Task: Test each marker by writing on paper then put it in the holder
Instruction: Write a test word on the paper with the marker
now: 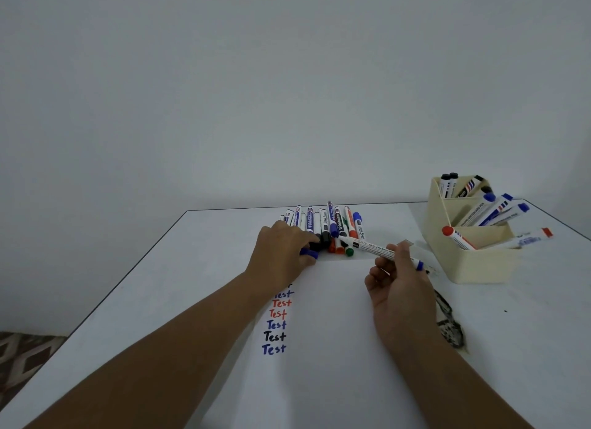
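I am gripping a marker [380, 251] in the right hand [399, 288]; the left hand [281, 252] is pinching a blue cap [309, 253]. Several markers are standing in the holder [473, 262] at 3 o'clock; the pile [323, 225] at 12 is awaiting testing.

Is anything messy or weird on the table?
Yes: black scribbly smudges mark the table right of the paper, beside the right hand. Also, one red-capped marker leans out over the holder.
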Demonstrator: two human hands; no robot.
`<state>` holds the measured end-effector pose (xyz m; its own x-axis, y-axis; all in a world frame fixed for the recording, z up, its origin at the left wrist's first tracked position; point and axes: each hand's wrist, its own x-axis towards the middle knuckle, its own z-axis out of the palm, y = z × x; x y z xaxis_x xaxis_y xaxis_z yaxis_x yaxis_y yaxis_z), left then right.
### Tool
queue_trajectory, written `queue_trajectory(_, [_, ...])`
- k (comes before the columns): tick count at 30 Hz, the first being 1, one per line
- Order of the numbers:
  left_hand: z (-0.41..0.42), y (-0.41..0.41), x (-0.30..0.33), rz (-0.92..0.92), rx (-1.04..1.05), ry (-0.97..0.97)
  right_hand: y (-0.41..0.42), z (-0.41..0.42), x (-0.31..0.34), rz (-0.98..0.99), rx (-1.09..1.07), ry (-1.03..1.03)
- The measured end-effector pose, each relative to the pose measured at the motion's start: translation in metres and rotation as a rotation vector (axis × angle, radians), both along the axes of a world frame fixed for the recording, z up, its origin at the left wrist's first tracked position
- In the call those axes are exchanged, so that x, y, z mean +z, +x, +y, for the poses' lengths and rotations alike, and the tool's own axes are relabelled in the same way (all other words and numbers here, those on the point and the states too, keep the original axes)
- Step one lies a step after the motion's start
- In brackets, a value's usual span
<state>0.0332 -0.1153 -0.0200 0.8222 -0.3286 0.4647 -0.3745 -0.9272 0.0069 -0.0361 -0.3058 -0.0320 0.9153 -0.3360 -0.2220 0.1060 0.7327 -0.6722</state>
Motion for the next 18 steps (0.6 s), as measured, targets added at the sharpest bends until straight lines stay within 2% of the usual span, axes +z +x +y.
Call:
queue_trajectory(10, [0.027,-0.020,-0.015,-0.022,-0.068,-0.180,-0.002,0.000,0.002,-0.019,0.029,-0.045])
queue_trajectory(14, [0.061,-0.045,-0.024,0.071,-0.054,-0.182,-0.005,0.002,0.003,-0.081,0.064,-0.107])
queue_trajectory(18, [0.089,-0.066,-0.032,0.203,-0.078,-0.213,-0.009,0.009,0.005,-0.175,0.214,-0.258])
